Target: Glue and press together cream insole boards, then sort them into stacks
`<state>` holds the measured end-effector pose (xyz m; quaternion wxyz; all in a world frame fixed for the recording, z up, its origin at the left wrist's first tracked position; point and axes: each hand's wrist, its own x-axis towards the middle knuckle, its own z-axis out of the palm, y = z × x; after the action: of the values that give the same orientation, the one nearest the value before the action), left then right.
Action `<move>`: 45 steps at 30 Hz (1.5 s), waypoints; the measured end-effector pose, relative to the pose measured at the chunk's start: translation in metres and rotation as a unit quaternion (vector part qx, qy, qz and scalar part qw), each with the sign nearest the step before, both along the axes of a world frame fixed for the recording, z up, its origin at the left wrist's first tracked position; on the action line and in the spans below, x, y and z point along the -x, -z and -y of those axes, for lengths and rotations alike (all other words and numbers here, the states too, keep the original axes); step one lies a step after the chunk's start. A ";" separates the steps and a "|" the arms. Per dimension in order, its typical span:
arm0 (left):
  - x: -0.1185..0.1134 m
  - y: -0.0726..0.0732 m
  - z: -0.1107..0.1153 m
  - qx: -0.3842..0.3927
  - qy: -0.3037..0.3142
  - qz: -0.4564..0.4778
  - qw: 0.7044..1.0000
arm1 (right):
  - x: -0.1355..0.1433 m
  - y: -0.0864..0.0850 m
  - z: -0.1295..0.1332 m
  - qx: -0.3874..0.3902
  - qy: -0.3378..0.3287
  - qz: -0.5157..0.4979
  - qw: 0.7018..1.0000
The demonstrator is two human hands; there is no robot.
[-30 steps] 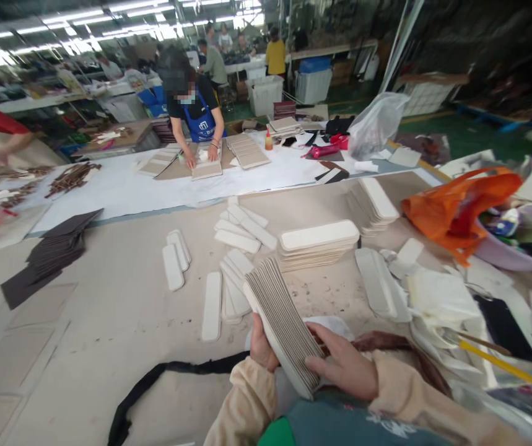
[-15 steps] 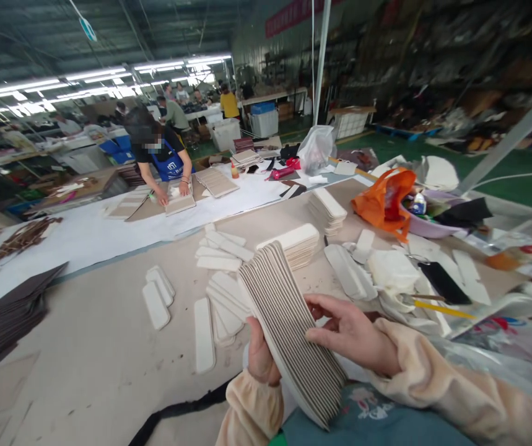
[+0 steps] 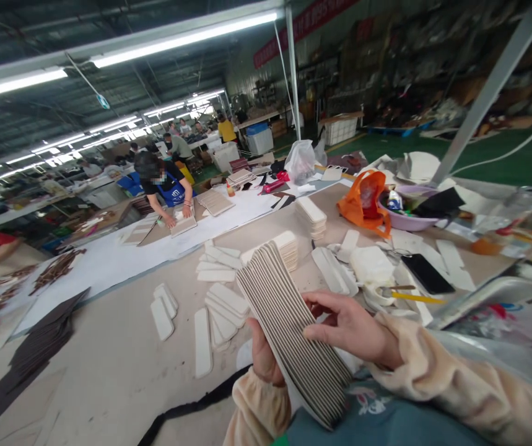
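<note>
A thick stack of long, rounded cream pieces (image 3: pixel 293 334), fanned so that its edges show as ridges, is held up at a slant near my body. My left hand (image 3: pixel 266 356) grips its left side, the thumb upright along the edge. At the right side, my right hand (image 3: pixel 347 325) rests its thumb and fingers on the edges of the stack. Behind it on the table lies another stack of cream pieces (image 3: pixel 287 248). Loose cream pieces (image 3: pixel 203 342) are spread to the left of the held stack.
Dark strips (image 3: pixel 43 353) lie at the left. An orange bag (image 3: pixel 363 201), a purple basin (image 3: pixel 414 220), a black phone (image 3: pixel 428 274) and a yellow-handled tool (image 3: pixel 417 298) are on the right. Across the table a person in a blue apron (image 3: pixel 173 192) handles flat panels.
The view has tilted and shifted, bringing a red sleeve into sight at far left and more ceiling lights above. Both my hands keep nearly the same hold on the stack.
</note>
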<state>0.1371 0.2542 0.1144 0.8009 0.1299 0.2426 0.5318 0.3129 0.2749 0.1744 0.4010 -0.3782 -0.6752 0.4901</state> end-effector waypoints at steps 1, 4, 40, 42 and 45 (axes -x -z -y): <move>-0.005 -0.002 0.001 -0.012 0.006 0.010 1.000 | -0.006 0.000 0.002 -0.001 0.002 -0.005 1.000; -0.020 -0.008 0.002 -0.042 0.024 0.023 0.999 | -0.020 0.000 0.005 -0.002 0.007 -0.021 1.000; -0.049 -0.011 0.005 -0.029 -0.025 0.053 0.998 | -0.055 0.006 0.014 -0.178 0.072 0.183 0.964; -0.048 -0.011 0.005 -0.027 -0.031 0.049 0.998 | -0.053 0.006 0.015 -0.176 0.076 0.192 0.963; -0.046 -0.011 0.004 -0.020 -0.027 0.050 0.998 | -0.050 0.007 0.015 -0.176 0.079 0.203 0.960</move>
<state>0.1832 0.2498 0.1257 0.7943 0.1127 0.1952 0.5642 0.3633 0.2596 0.1675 0.3535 -0.4456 -0.7856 0.2435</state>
